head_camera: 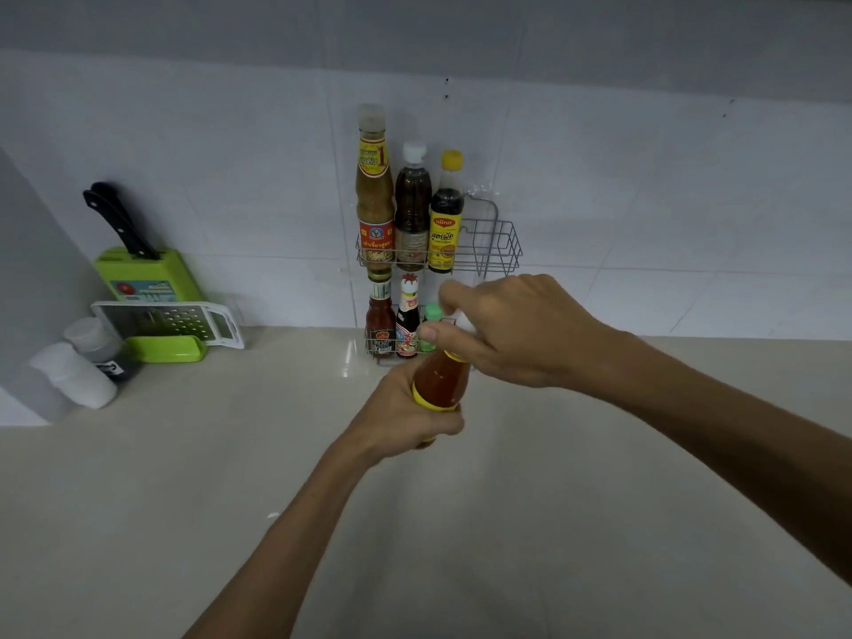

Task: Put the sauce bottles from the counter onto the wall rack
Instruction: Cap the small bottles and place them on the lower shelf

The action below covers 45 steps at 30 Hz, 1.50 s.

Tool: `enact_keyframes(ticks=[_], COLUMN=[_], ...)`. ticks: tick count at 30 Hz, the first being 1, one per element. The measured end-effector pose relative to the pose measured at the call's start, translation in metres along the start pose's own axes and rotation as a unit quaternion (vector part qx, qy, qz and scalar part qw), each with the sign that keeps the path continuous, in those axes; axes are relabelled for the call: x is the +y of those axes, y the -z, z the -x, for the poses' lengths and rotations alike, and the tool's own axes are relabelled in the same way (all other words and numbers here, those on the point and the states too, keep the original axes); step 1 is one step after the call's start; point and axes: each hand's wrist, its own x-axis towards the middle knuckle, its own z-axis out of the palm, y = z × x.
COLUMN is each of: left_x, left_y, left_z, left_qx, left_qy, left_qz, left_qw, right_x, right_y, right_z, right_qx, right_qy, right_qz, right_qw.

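An orange-red sauce bottle [440,378] with a yellow label band is held above the counter [184,477], tilted toward the wall. My left hand [405,419] grips its body from below. My right hand [511,329] closes over its white cap. The wire wall rack [500,244] has two tiers. On the upper tier stand a tall tan sauce bottle [374,191], a brown bottle [412,207] and a dark yellow-capped bottle [446,214]; its right part is vacant. The lower tier holds a ketchup bottle [380,322], a red-labelled bottle [408,320] and a green-capped bottle [432,313], partly hidden by my right hand.
At the left by the wall stand a green knife block [147,279] with black-handled knives [117,221], a white grater [175,322] and two shakers [76,375]. A pale vertical panel [32,269] closes off the far left.
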Motion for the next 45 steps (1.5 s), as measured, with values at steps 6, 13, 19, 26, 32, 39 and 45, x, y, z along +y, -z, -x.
enact_keyframes(ticks=[6,13,19,26,32,39,45], left_x=[0.003,0.007,0.006,0.009,0.008,-0.001,-0.011], left_y=[-0.016,0.023,-0.012,0.024,-0.002,0.02,-0.008], left_z=[-0.003,0.016,0.018,0.022,0.009,0.009,-0.005], left_qx=[0.243,-0.149,0.207,-0.165,0.127,-0.128,0.085], left_qy=[-0.062,-0.007,0.01,0.032,0.066,0.083,0.105], left_qz=[-0.123,0.018,-0.09,0.026,-0.091,-0.015,-0.114], left_qw=[0.96,0.989,0.974,0.985,0.986,0.988,0.984], right_x=[-0.014,-0.015,-0.025,-0.02,-0.023,-0.009,-0.014], right_y=[-0.004,0.002,-0.017,-0.009,-0.028,-0.033,-0.056], right_z=[-0.006,-0.002,-0.003,0.001,-0.003,0.006,0.009], right_qx=[0.084,0.006,0.111,0.02,0.086,-0.005,0.093], right_qy=[-0.086,0.081,-0.109,0.026,-0.156,-0.082,-0.2], right_qz=[-0.012,-0.139,-0.045,-0.14,-0.026,-0.107,-0.005], right_qw=[0.993,0.987,0.987,0.99,0.984,0.991,0.975])
